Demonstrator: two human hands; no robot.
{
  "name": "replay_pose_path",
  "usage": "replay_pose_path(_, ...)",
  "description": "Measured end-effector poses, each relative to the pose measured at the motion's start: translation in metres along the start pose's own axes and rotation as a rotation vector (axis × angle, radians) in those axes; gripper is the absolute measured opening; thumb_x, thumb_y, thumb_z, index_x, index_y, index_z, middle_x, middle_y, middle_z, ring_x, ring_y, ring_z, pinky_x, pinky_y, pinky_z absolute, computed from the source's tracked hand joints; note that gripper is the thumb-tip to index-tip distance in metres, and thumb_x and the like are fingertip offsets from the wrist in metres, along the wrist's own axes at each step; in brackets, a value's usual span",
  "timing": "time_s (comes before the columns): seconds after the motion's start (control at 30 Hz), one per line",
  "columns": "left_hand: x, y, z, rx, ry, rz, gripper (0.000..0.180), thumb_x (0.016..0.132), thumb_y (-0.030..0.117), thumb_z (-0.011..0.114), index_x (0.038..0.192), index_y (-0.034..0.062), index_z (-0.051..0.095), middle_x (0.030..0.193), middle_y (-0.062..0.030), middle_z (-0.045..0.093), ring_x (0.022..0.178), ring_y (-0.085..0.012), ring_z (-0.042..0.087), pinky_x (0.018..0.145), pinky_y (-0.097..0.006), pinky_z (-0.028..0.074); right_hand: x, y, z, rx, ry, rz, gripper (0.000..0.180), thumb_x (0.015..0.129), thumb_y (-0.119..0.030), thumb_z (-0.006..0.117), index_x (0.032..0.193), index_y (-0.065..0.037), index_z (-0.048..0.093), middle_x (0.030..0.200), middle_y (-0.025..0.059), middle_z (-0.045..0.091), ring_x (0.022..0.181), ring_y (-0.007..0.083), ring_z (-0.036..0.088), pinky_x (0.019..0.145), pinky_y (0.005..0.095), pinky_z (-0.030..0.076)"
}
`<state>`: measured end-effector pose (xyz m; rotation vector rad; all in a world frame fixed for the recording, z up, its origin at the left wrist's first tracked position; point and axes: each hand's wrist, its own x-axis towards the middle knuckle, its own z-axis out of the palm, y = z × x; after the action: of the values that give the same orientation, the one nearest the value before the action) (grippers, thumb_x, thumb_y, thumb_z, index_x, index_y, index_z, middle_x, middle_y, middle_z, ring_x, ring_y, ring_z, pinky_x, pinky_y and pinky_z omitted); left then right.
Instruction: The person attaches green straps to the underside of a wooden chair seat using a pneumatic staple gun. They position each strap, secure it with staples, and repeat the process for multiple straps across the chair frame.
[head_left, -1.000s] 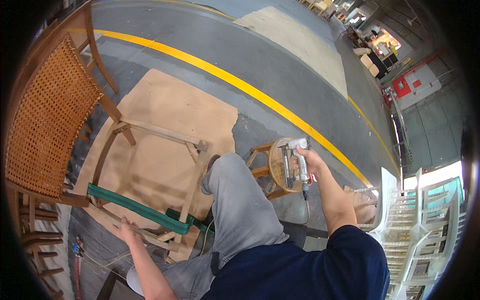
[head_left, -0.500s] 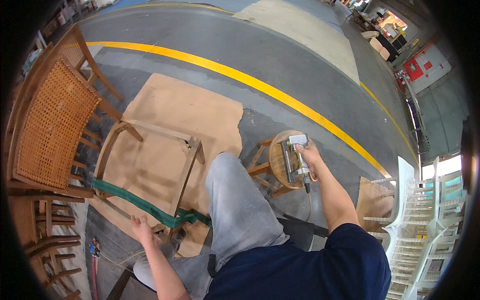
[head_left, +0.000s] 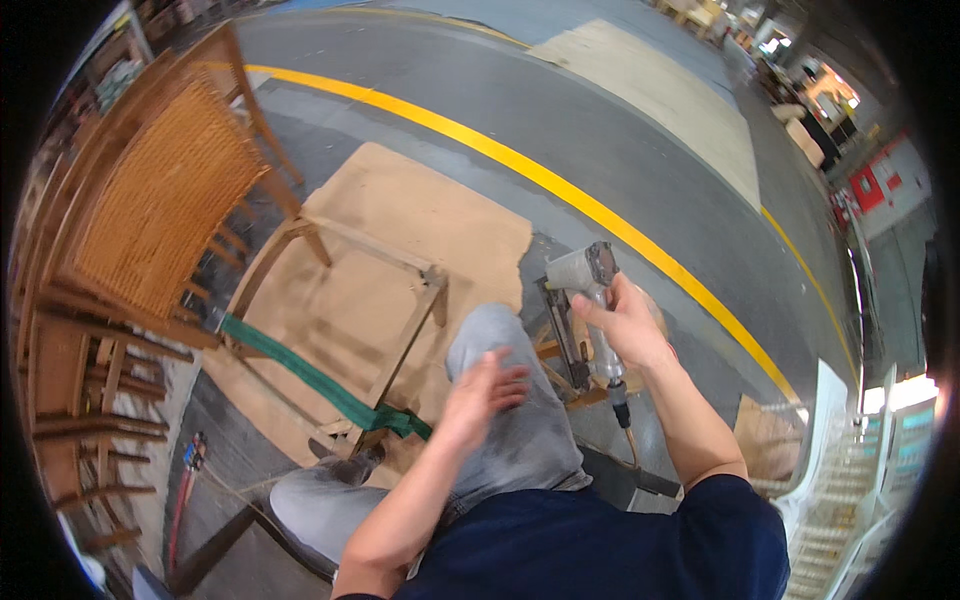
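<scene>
My right hand [head_left: 632,322] grips a pneumatic staple gun [head_left: 577,271] by its body, lifted above a round wooden stool [head_left: 587,398] that it partly hides. An air hose [head_left: 632,446] hangs from the tool's lower end. Over my raised knee, my left hand [head_left: 484,398] is empty, its fingers apart and slightly blurred. Left of the knee stands a wooden chair [head_left: 400,345] with a bare, open seat frame. A green webbing strap [head_left: 300,366] runs across the near side of that frame, its loose end bunched at the near right corner.
Brown sheeting [head_left: 435,195] lies under the chair. Wooden chairs, one with a woven cane back [head_left: 165,195], crowd the left. White plastic chairs [head_left: 835,470] are stacked at the right. A red hose with a blue fitting [head_left: 194,452] lies at lower left. A yellow line [head_left: 520,165] crosses the floor.
My right hand has raised the staple gun off the stool and turned it. My left hand has moved right, from beside the strap to over my knee. The view has shifted slightly.
</scene>
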<state>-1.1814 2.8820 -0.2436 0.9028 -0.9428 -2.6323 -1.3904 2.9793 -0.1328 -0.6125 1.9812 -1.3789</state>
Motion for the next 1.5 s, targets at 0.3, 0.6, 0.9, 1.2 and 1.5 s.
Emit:
replay_pose_path(0.3,-0.076,0.010,-0.016,-0.442,-0.046,0.157,0.050,0.110,0.047,0.043,0.130,0.0040,0.060,0.114,-0.0093,0.070,0.107,-0.0216,0.067,0.094,-0.037,0.054,0.004,0.022,0.115,0.400,-0.459,0.154,0.040,0.102,-0.043,0.064,0.112,-0.004,0.064,0.087,0.0054,0.068,0.068,0.0150,0.063,0.056,0.0304,0.050)
replay_pose_path(0.6,-0.172,-0.001,-0.034,-0.311,0.303,0.497,0.053,0.099,0.004,0.060,0.150,0.0035,0.044,0.134,-0.0071,0.061,0.120,-0.0147,0.058,0.103,-0.032,0.047,-0.016,0.068,0.280,0.812,-1.046,0.628,0.074,0.094,-0.080,0.041,0.092,-0.010,0.064,0.067,0.0049,0.061,0.053,0.0193,0.062,0.045,0.0323,0.050)
replay_pose_path(0.9,-0.256,-0.016,-0.111,0.349,0.683,0.560,0.049,0.101,0.013,0.062,0.148,0.0107,0.052,0.110,-0.0059,0.076,0.099,-0.0120,0.067,0.093,-0.031,0.052,0.066,0.076,0.300,1.231,-1.513,0.579,0.068,0.095,-0.072,0.052,0.119,-0.009,0.055,0.084,0.0061,0.054,0.072,0.0225,0.054,0.060,0.0367,0.046)
replay_pose_path(1.2,-0.526,-0.017,-0.217,0.912,2.389,0.183,0.015,0.092,0.013,0.065,0.101,0.0046,0.071,0.093,-0.0166,0.072,0.088,-0.0335,0.071,0.077,-0.044,0.055,0.129,0.103,0.243,1.419,-1.342,0.366,0.054,0.107,-0.048,0.043,0.124,0.002,0.052,0.089,0.0095,0.054,0.072,0.0201,0.054,0.059,0.0348,0.046)
replay_pose_path(1.5,-0.652,0.058,-0.258,1.820,2.048,-1.051,0.017,0.086,0.017,0.063,0.093,0.0146,0.077,0.095,-0.0130,0.073,0.097,-0.0275,0.066,0.093,-0.044,0.042,0.098,0.050,0.260,1.044,-1.457,0.675,0.055,0.101,-0.056,0.050,0.120,-0.006,0.062,0.087,0.0108,0.062,0.070,0.0251,0.050,0.061,0.0434,0.043)
